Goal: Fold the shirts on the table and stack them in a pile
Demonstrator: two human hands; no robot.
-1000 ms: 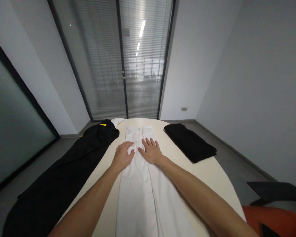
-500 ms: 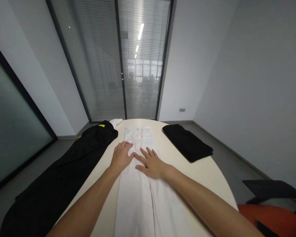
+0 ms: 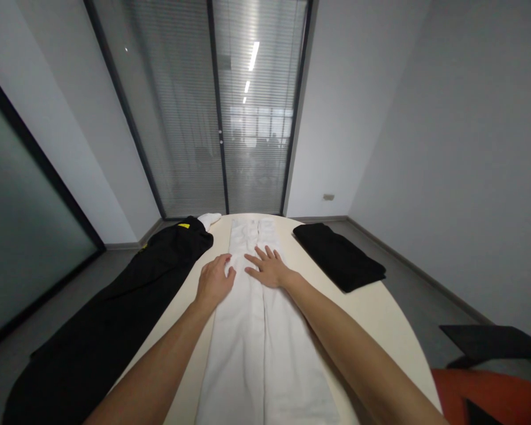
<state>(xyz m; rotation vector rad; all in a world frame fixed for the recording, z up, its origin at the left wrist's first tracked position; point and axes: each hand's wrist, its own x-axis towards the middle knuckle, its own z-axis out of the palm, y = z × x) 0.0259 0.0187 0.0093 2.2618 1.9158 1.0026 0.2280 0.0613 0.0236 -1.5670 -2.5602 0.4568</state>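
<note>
White trousers point(image 3: 256, 342) lie flat and lengthwise down the middle of a cream oval table point(image 3: 380, 313), waistband at the far end. My left hand point(image 3: 215, 280) rests palm down on the left leg of the trousers, fingers together. My right hand point(image 3: 269, 267) lies flat on the right leg, a little farther away, fingers spread. Neither hand grips the cloth.
A long black garment point(image 3: 115, 319) with a yellow tag drapes over the table's left side. A folded black garment point(image 3: 338, 255) sits at the right. A white cloth bit point(image 3: 209, 219) lies at the far left edge. An orange chair point(image 3: 491, 395) stands at bottom right.
The white trousers have slid away from me toward the far edge. My right hand moved forward and right again after drawing back; my left hand stayed near the left leg.
</note>
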